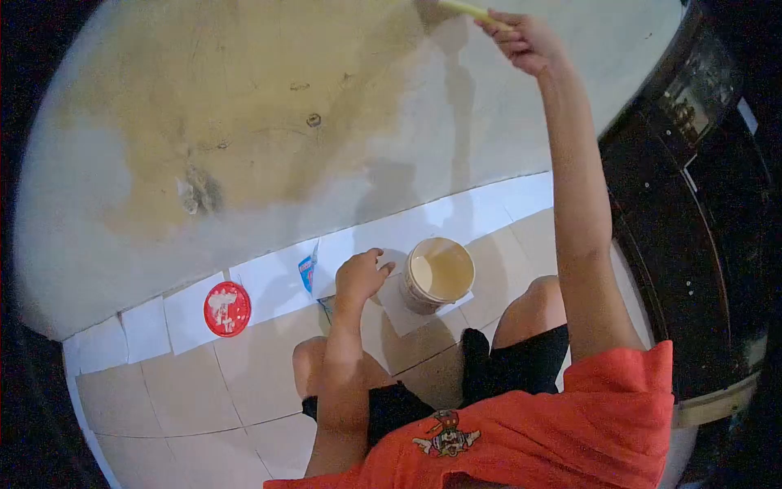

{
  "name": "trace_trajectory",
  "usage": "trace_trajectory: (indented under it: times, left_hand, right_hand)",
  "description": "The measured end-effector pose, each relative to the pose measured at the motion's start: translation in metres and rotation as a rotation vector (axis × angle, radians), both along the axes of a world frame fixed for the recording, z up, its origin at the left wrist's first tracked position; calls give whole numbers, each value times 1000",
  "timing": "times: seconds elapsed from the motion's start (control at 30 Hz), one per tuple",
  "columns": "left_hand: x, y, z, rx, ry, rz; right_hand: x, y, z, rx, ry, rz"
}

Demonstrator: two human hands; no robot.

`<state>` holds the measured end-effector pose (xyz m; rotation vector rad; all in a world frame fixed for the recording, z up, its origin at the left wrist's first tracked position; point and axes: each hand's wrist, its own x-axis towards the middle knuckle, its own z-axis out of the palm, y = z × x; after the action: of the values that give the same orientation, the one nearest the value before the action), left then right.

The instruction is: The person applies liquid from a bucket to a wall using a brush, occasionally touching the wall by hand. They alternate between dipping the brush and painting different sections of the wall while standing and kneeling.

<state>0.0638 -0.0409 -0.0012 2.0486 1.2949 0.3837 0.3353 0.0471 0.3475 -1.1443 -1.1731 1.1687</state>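
My right hand [525, 41] is raised against the upper wall, fingers wrapped round the yellow handle of a paintbrush [468, 10]. The brush's head is partly cut off by the top edge of the view. Low down, my left hand [362, 277] hovers just left of a paint bucket [441, 270], holding nothing, with its fingers apart. Pale paint shows inside the uncovered bucket. The wall [269, 98] has a yellowish, stained area with white paint around it.
A red lid [227, 310] smeared with white lies on paper sheets [350, 244] along the wall's foot. A blue packet [308, 270] stands near my left hand. Beige tiles [183, 391] cover the floor. Dark furniture [676, 220] is close on the right.
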Motion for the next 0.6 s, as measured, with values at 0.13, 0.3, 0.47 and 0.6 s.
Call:
trace_trajectory:
  times: [0.13, 0.3, 0.47, 0.6]
  left_hand:
    - [-1, 4, -11, 37, -3, 18]
    - [-2, 6, -14, 28, 7, 17]
    - [-2, 5, -11, 13, 32, -8]
    - [0, 1, -3, 4, -15, 13]
  right_hand:
    - [33, 16, 47, 353, -38, 262]
    - [-40, 2, 81, 819, -356, -405]
    - [-38, 41, 35, 497, -418, -566]
    - [-27, 66, -95, 445, -218, -506]
